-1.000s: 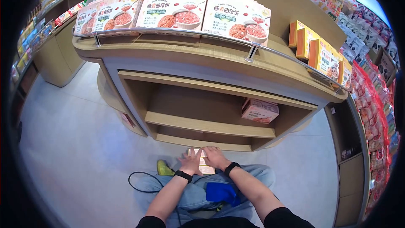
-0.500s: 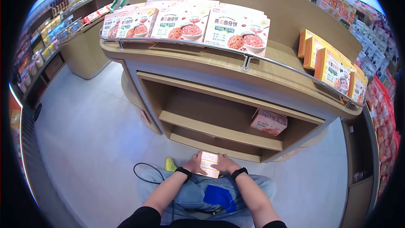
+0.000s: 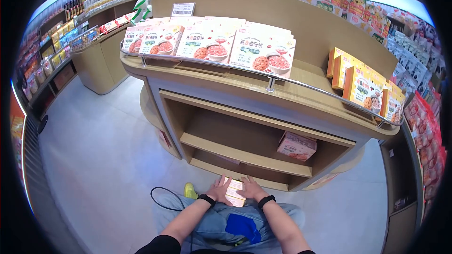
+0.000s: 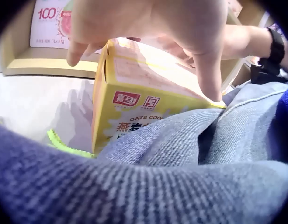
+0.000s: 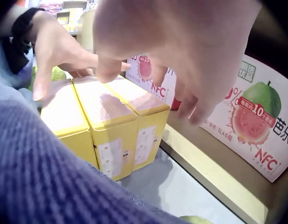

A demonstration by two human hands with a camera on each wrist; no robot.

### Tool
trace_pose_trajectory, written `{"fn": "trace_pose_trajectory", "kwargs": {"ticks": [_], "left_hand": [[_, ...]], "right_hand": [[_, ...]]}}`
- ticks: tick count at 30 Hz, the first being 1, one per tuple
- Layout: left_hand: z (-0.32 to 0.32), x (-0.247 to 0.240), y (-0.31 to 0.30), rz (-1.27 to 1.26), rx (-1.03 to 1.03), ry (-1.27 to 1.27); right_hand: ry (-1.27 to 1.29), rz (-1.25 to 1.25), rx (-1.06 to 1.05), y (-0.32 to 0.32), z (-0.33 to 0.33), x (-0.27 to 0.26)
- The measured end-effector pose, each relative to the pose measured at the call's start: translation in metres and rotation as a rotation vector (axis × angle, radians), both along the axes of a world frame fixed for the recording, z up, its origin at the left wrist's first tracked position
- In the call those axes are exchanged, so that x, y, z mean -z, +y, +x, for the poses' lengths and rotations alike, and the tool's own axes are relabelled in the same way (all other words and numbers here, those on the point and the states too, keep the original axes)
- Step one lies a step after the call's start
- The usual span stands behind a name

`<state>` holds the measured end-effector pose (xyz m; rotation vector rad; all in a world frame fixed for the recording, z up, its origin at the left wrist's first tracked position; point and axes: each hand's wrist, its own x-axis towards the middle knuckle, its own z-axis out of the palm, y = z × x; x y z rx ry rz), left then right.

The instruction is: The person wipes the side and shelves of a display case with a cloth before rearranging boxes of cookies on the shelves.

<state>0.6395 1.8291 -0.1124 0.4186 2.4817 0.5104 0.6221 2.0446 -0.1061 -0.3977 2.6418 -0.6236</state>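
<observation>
Three yellow oat cookie boxes (image 5: 109,135) stand side by side on the floor between the person's legs, their pale tops bright in the head view. Over their left side spreads the left hand (image 3: 219,192), its thumb at the top edge of the nearest box (image 4: 134,105) in the left wrist view. The right hand (image 3: 253,190) reaches over the right side, fingers extended above the tops. Neither hand curls round a box. Jeans hide the lower part of the boxes in the left wrist view.
Ahead stands a wooden display unit (image 3: 245,167) with a pink box (image 3: 296,146) on its shelf. Pink cookie boxes (image 3: 209,42) and yellow boxes (image 3: 365,87) line its top behind a metal rail. White juice cartons (image 5: 256,116) sit low inside. A blue cloth (image 3: 242,228) lies on the lap.
The hands have moved apart from over the middle of the boxes to their left and right sides, uncovering more of the tops. The head view has shifted.
</observation>
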Motion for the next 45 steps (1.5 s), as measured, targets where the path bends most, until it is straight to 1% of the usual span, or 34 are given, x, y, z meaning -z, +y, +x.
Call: {"fn": "trace_pose_trajectory", "kwargs": {"ticks": [1, 2, 4, 5, 6, 7, 8, 9, 12, 13, 14, 15, 17, 18, 19, 20, 21, 22, 23, 26, 27, 28, 29, 32, 35, 37, 39, 41, 42, 43, 44, 45], "left_hand": [[0.0, 0.001, 0.0, 0.014, 0.001, 0.0], [0.0, 0.001, -0.001, 0.0, 0.02, 0.002], [0.001, 0.002, -0.003, -0.002, 0.045, -0.002], [0.003, -0.001, -0.003, -0.041, 0.078, 0.024], [0.005, -0.005, -0.001, -0.078, 0.111, 0.051], [0.007, -0.012, 0.001, -0.098, 0.12, 0.034], [0.007, -0.011, 0.001, -0.087, 0.122, 0.036], [0.008, -0.01, 0.003, -0.082, 0.11, 0.026], [0.002, 0.002, 0.006, -0.049, 0.096, 0.008], [0.004, 0.008, 0.007, -0.04, 0.085, -0.004], [0.003, 0.003, 0.008, -0.037, 0.069, -0.047], [0.001, -0.002, 0.009, -0.036, 0.06, -0.05], [0.002, -0.016, 0.01, -0.038, 0.037, -0.066], [0.004, -0.024, 0.01, -0.041, 0.02, -0.067], [0.001, -0.019, 0.014, -0.051, -0.047, -0.095], [0.0, -0.023, 0.013, -0.05, -0.035, -0.095], [0.001, -0.029, 0.011, -0.043, -0.07, -0.111], [0.004, -0.031, 0.009, -0.037, -0.106, -0.13], [0.006, -0.028, 0.005, 0.013, -0.056, -0.034], [0.003, -0.025, 0.003, 0.018, -0.028, -0.018], [0.002, -0.025, 0.002, 0.022, -0.019, -0.028], [0.003, -0.017, 0.002, 0.033, -0.012, 0.027], [0.003, -0.018, 0.001, 0.041, 0.011, 0.016], [0.003, -0.015, -0.001, 0.033, 0.024, 0.018], [0.004, -0.013, -0.002, 0.034, 0.034, 0.054], [0.006, -0.024, -0.001, -0.007, 0.078, 0.087], [0.005, -0.015, 0.002, -0.015, 0.108, 0.105], [0.0, -0.004, 0.004, -0.029, 0.151, 0.123], [-0.001, -0.006, 0.004, -0.035, 0.15, 0.115], [-0.001, -0.01, 0.004, -0.03, 0.149, 0.124], [0.001, -0.013, 0.004, -0.027, 0.15, 0.134], [0.002, -0.013, 0.003, -0.014, 0.14, 0.15]], "right_hand": [[0.13, -0.056, 0.03, -0.002, 0.004, -0.006], [0.128, -0.043, 0.031, -0.001, 0.004, -0.011], [0.122, -0.212, 0.018, 0.001, -0.003, -0.023], [0.202, -0.257, 0.025, 0.0, 0.002, -0.038], [0.2, -0.243, 0.028, 0.002, 0.005, -0.058], [0.169, -0.25, -0.014, 0.002, 0.006, -0.08], [0.139, -0.257, -0.058, 0.002, 0.007, -0.104], [0.213, -0.262, -0.157, 0.004, 0.012, -0.133], [0.107, -0.251, -0.257, 0.015, 0.029, -0.245], [0.114, -0.237, -0.248, 0.019, 0.035, -0.279], [0.171, -0.223, -0.245, 0.02, 0.041, -0.316], [0.306, -0.15, -0.281, 0.024, 0.042, -0.346], [0.395, -0.2, -0.098, 0.026, 0.056, -0.402], [0.485, -0.226, -0.041, 0.031, 0.061, -0.422], [0.577, -0.209, -0.034, 0.032, 0.067, -0.444], [0.672, -0.169, 0.006, 0.035, 0.072, -0.461], [0.777, -0.171, 0.002, 0.04, 0.075, -0.471], [0.802, -0.228, 0.067, 0.043, 0.078, -0.477], [0.833, -0.249, 0.083, 0.047, 0.078, -0.481], [0.857, -0.267, 0.125, 0.053, 0.084, -0.48], [0.905, -0.166, 0.066, 0.051, 0.087, -0.476], [0.947, -0.064, 0.003, 0.051, 0.09, -0.471], [0.918, -0.005, -0.021, 0.053, 0.094, -0.464], [0.859, 0.062, -0.044, 0.066, 0.1, -0.441], [0.802, -0.013, 0.018, 0.081, 0.105, -0.412], [0.724, -0.057, 0.057, 0.085, 0.11, -0.384], [0.563, -0.119, 0.085, 0.087, 0.109, -0.345], [0.342, -0.162, 0.098, 0.083, 0.105, -0.29], [0.22, -0.182, 0.108, 0.079, 0.102, -0.256], [0.131, -0.253, 0.176, 0.078, 0.098, -0.202], [0.012, -0.196, 0.248, 0.065, 0.096, -0.162], [0.053, -0.146, 0.191, 0.056, 0.097, -0.114]]}}
